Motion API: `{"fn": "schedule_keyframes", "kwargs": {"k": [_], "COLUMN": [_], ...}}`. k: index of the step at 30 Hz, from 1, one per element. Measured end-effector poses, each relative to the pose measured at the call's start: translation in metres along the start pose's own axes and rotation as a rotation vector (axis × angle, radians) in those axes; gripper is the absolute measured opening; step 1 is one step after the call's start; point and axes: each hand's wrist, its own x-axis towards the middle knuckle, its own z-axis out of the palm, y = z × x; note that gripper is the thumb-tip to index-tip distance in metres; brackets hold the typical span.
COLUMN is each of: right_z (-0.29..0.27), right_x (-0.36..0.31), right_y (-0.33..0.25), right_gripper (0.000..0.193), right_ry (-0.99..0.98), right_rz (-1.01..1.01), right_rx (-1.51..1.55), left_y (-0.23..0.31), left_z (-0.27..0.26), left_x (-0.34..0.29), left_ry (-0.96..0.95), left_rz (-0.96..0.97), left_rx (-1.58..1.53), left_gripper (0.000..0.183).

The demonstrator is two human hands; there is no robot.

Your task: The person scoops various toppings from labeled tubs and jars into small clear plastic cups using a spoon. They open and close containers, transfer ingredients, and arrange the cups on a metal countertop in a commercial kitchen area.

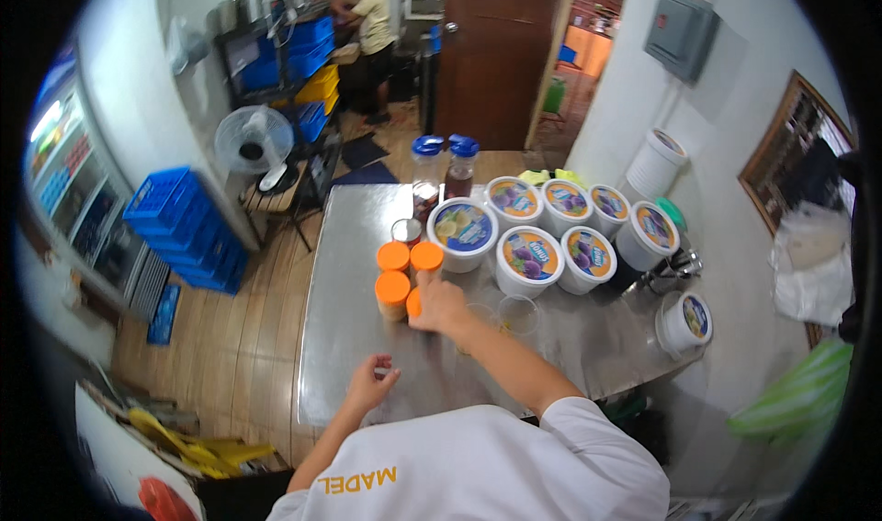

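With twelve o'clock straight ahead of us and the clock centred on the desk, we see the glass-fronted cooler (78, 176) at ten, its shelves lined with small items too blurred to tell. Before us spreads the metal desk (331, 337). Out at ten, on the floor, we have the stack of blue crates (188, 236); we cannot tell what they hold.

On the desk, seven white tubs (530, 262) crowd together from eleven round to two, under printed lids that hide their contents. Another white tub (684, 321) sits apart at three. At eleven, behind the tubs, stand two clear pitchers (462, 167) with blue lids, both with something dark inside.

Our right hand (439, 302) is at ten, its grip narrowed round the nearer right-hand jar of four orange-lidded jars (392, 291), which stand close together in a square. Pale contents show faintly through one jar's side. Our left hand (371, 385) hovers at eight, nearest those jars, its grip loose and holding nothing, fingers partly curled.

Smallest are the clear cups (518, 315), near the middle, just beside our right forearm; what is in them is too small to tell.
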Motion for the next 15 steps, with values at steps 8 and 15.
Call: {"fn": "schedule_keyframes", "kwargs": {"k": [8, 15], "right_z": [0.02, 0.071], "right_x": [-0.064, -0.078], "right_y": [-0.066, -0.066], "right_gripper": [0.061, 0.059], "right_ry": [-0.101, 0.065], "right_rz": [-0.152, -0.464], "right_rx": [0.06, 0.032], "left_y": [0.005, -0.06], "left_z": [0.022, 0.021], "left_x": [0.009, 0.021], "left_ry": [0.117, 0.037], "left_rz": [0.392, 0.326], "left_rx": [0.028, -0.098], "left_gripper": [0.102, 0.071]}}
